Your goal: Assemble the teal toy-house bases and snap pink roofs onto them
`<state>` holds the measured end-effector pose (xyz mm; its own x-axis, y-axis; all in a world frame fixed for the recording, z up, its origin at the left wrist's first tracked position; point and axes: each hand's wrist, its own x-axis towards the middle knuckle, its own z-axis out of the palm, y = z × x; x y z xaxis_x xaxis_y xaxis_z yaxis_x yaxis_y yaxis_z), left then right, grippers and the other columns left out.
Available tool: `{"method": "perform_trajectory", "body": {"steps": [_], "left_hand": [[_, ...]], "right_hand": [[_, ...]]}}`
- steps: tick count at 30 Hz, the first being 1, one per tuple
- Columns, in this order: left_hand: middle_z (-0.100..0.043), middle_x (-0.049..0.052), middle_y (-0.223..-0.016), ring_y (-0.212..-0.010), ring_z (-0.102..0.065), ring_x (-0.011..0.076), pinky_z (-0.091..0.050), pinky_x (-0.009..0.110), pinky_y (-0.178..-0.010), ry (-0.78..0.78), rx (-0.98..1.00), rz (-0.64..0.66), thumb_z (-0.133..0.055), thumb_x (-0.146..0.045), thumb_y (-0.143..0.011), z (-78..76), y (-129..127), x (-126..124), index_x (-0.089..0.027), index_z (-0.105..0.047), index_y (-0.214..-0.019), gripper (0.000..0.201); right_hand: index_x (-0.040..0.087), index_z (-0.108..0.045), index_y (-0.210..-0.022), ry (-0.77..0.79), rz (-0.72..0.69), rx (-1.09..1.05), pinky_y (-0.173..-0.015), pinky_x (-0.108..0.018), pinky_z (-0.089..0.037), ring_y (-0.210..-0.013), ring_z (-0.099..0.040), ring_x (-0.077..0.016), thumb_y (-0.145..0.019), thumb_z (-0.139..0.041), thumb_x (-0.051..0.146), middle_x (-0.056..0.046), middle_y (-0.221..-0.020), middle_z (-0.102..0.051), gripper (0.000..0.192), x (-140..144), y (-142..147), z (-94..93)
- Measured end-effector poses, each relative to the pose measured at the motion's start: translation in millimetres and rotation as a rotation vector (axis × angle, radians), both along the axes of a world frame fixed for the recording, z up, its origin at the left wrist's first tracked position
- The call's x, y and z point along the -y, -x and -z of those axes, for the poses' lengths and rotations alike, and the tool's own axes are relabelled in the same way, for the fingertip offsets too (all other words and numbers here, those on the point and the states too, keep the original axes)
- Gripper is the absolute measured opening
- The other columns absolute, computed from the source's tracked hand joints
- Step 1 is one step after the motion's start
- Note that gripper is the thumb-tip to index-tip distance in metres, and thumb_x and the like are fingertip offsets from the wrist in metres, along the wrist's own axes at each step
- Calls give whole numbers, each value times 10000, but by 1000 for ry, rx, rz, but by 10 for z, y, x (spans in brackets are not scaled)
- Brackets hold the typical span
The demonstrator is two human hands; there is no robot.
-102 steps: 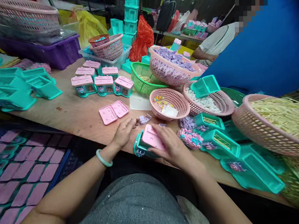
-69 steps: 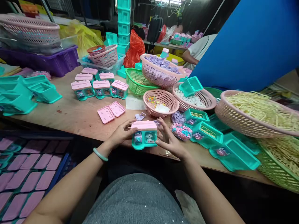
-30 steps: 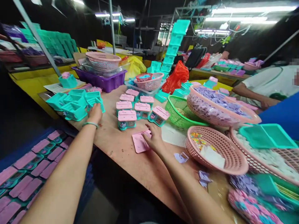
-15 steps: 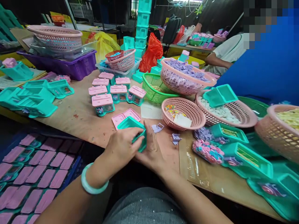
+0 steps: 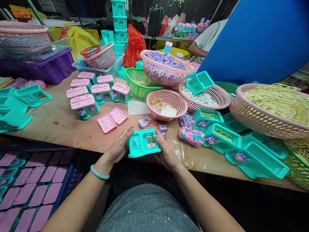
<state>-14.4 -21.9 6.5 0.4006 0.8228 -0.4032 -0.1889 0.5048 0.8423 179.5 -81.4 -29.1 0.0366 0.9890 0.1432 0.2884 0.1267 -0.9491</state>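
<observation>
Between my two hands, at the table's front edge, is a teal plastic toy box point(image 5: 137, 151) with its decorated side turned up; small stickers and a window recess show on it. My left hand point(image 5: 118, 146) grips its left end, and my right hand point(image 5: 166, 149) grips the right end with the thumb on top. Just beyond lies an unfolded pink lid point(image 5: 112, 119). Small purple plastic parts point(image 5: 144, 122) rest on the table behind the box. Several teal boxes with pink lids point(image 5: 83, 103) stand grouped at the back left.
A pink basket point(image 5: 166, 96) with small colourful pieces stands ahead. Behind it are a green basket point(image 5: 131, 75) and a basket of purple parts point(image 5: 167, 69). Open teal boxes point(image 5: 224, 137) and a basket of yellow sticks point(image 5: 272, 106) lie right. A crate of pink-lidded boxes point(image 5: 31, 190) is lower left.
The teal box has been turned so its decorated side faces up, and my hands have moved apart to its two ends. My view has shifted to the right.
</observation>
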Motion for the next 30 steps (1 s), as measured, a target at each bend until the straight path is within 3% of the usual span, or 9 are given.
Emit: {"method": "perform_trajectory", "body": {"steps": [3,6,8,12,16,18,22,27,30], "left_hand": [[-745,81,-1183,-1045,-719,262,-563,359,-866,-21,-26,14,-802,-524,-784,-52,150,0,-244,-510,-1436,767],[-747,23,-980,-845,-712,194,-542,271,-725,-86,-69,-119,-876,-506,-697,-72,396,-10,-224,-552,-1386,812],[-747,38,-1063,-920,-709,204,-552,273,-762,-107,-49,-206,-872,-535,-692,-55,523,-7,-212,-591,-1339,776],[-745,78,-1189,-1073,-699,260,-565,324,-855,-86,-29,-258,-853,-584,-701,11,599,16,-203,-625,-1289,737],[-768,86,-1121,-1074,-708,295,-574,341,-834,-80,-60,-319,-852,-599,-691,34,602,42,-183,-682,-1191,673],[-768,88,-1128,-1090,-704,303,-578,340,-832,-80,-54,-363,-854,-593,-691,26,619,59,-181,-700,-1160,642],[-775,78,-1079,-1046,-715,285,-576,321,-816,-65,-18,-409,-856,-580,-697,41,654,94,-180,-708,-1141,615],[-769,87,-1074,-966,-724,258,-569,313,-755,-81,45,-325,-784,-584,-789,140,653,109,-178,-678,-1191,581],[-759,83,-1058,-908,-717,226,-568,305,-753,-97,68,-305,-768,-574,-812,161,583,110,-168,-670,-1184,560]], "right_hand": [[287,-484,-1479,-6,18,97,-1077,-473,-523,-1347,-568,-266,-1050,-398,508,-83,-1449,-592,490,-3,-107,12],[257,-599,-1367,-176,34,371,-1043,-480,-536,-1250,-610,-283,-1027,-482,392,-126,-1349,-622,384,-176,-160,5],[247,-621,-1339,-279,-12,583,-1009,-485,-538,-1200,-613,-287,-1025,-448,249,-134,-1326,-634,359,-398,-141,-24],[236,-641,-1298,-357,-167,1012,-1021,-566,-450,-1289,-494,-346,-979,-443,78,-132,-1468,-567,407,-928,-35,-142],[209,-707,-1033,-379,-304,1102,-926,-442,-475,-1077,-568,-281,-984,-556,155,-120,-1140,-699,168,-1155,35,-209],[180,-693,-1023,-392,-266,1097,-857,-402,-490,-990,-579,-272,-976,-614,231,-133,-1066,-682,105,-1048,69,-163],[158,-671,-966,-448,-125,1042,-721,-377,-516,-828,-606,-261,-973,-632,384,-127,-921,-657,230,-490,141,69],[150,-541,-1375,-455,-136,845,-900,-437,-565,-1114,-628,-291,-1022,-531,237,-221,-1349,-605,364,112,39,277],[191,-565,-1359,-398,-122,748,-879,-455,-579,-1038,-655,-269,-1014,-515,156,-168,-1236,-687,350,155,-152,249]]}}
